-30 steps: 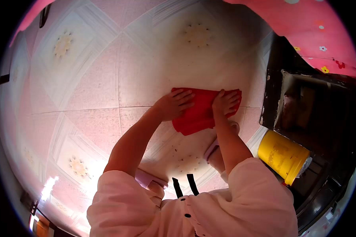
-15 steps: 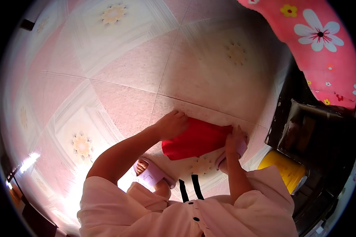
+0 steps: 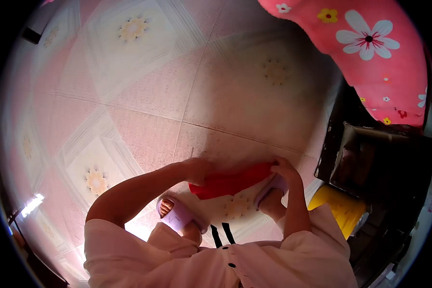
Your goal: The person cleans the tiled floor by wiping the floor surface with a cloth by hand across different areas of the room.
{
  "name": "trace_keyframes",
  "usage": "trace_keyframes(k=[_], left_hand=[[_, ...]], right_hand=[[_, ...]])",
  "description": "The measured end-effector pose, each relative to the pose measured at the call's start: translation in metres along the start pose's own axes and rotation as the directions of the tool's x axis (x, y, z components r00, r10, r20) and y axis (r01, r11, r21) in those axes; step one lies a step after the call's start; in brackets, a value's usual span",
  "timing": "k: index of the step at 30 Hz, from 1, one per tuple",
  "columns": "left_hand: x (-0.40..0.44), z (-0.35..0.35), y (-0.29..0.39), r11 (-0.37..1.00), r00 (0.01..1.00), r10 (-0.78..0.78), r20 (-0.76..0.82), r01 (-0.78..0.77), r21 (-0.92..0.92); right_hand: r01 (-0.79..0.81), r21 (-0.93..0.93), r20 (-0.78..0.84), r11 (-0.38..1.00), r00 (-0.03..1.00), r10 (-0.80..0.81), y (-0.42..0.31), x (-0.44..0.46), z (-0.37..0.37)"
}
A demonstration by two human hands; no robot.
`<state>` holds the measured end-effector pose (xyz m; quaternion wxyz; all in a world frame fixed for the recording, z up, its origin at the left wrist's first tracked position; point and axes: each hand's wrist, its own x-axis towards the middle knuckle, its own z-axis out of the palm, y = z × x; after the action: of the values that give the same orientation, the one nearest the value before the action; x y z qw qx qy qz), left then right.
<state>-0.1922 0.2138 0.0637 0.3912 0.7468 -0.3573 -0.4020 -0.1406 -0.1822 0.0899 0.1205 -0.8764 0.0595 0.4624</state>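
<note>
A red cloth (image 3: 231,183) hangs between my two hands above the floor, drawn into a narrow, folded band. My left hand (image 3: 198,170) is closed on its left end, with the fingers turned away from view. At the cloth's upper right corner, my right hand (image 3: 284,168) pinches the edge between thumb and fingers. Whether the cloth touches the floor I cannot tell. Below it are my feet in lilac slippers (image 3: 178,214), one on each side.
Pink and white patterned tiles (image 3: 144,129) cover the floor. On the right stand a dark wooden piece of furniture with an open compartment (image 3: 362,158) and a yellow cylindrical container (image 3: 338,209). A pink flowered fabric (image 3: 317,29) drapes over the upper right.
Both hands have moved, the left one lower and toward my body. The cloth has gone from a broad, spread panel to a narrower folded band. The view has shifted slightly.
</note>
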Motion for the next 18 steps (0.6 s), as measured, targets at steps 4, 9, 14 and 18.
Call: trace_keyframes(k=[4,9,14,18], left_hand=[[-0.018,-0.007,0.033,0.997,0.971,0.025,0.237,-0.007,-0.076],[-0.057,-0.030,0.023,0.857,0.956,-0.035,0.292,0.179,-0.483],[-0.098,-0.049,-0.024,0.812,0.929,-0.369,-0.018,0.313,-0.493],[-0.116,-0.028,-0.074,0.748,0.735,-0.603,-0.309,0.388,-0.538]], right_hand=[[0.095,0.642,0.089,0.760,0.976,-0.198,-0.008,-0.004,-0.013],[0.222,0.547,0.113,0.807,0.936,-0.334,-0.089,-0.008,-0.071],[0.480,0.447,0.041,0.755,0.832,-0.553,-0.174,0.039,-0.103],[0.691,0.165,-0.110,0.703,0.722,-0.684,-0.258,0.094,-0.096]])
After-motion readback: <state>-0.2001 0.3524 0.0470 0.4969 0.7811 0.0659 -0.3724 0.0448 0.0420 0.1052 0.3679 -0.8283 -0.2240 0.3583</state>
